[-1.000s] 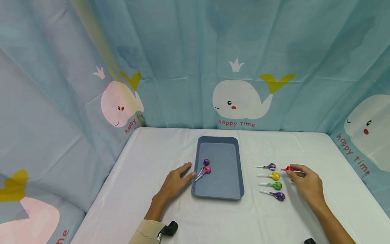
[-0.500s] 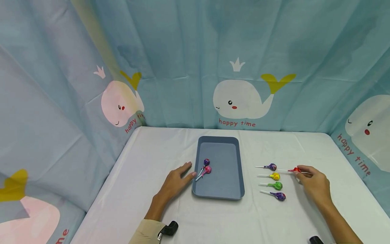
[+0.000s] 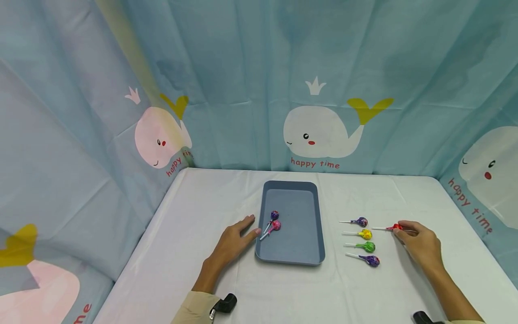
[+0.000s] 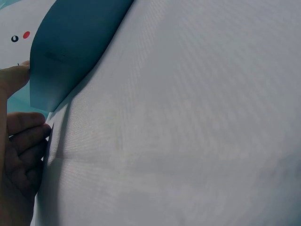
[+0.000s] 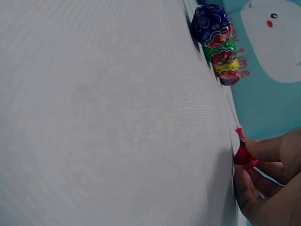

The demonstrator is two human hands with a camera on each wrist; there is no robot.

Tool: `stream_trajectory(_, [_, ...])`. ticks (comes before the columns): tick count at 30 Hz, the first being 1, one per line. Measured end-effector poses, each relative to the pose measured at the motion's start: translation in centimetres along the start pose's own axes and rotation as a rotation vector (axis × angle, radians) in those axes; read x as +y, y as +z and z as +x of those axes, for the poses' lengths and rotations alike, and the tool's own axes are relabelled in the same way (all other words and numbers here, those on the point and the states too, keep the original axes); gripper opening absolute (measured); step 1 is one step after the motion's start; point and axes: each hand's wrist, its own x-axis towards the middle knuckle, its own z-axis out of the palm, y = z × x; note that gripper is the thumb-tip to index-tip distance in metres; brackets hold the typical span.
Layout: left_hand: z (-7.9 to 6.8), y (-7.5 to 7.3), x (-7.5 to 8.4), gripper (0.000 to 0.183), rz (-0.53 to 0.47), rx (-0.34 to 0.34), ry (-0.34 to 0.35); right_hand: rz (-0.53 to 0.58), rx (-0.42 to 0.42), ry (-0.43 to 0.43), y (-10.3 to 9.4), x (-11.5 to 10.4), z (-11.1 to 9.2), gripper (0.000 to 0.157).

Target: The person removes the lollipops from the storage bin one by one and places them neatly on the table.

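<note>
Fingers of the left hand are apart and relaxed, the thumb touching the left wall of a blue-gray tray. Inside the tray, left of its middle, lie a dark purple lollipop and, just nearer, a pink lollipop, both sticks pointing left and near. Right of the tray, four more lie in a column on the white cloth, sticks to the left: from far to near, a violet lollipop, a yellow lollipop, a green lollipop and a blue-purple lollipop. Farther right, the right hand pinches a red lollipop by its head, stick pointing left; whether it touches the cloth, I cannot tell.
</note>
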Motion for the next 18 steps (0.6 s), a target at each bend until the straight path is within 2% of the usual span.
stream_trajectory(11, [0.03, 0.02, -0.02, 0.073, 0.002, -0.001, -0.005, 0.023, 0.0, 0.009, -0.12, -0.24, -0.31, 0.044])
stream_trajectory(18, [-0.01, 0.06, 0.07, 0.073, -0.005, 0.0, -0.014, 0.043, 0.046, -0.006, -0.18, -0.32, -0.64, 0.042])
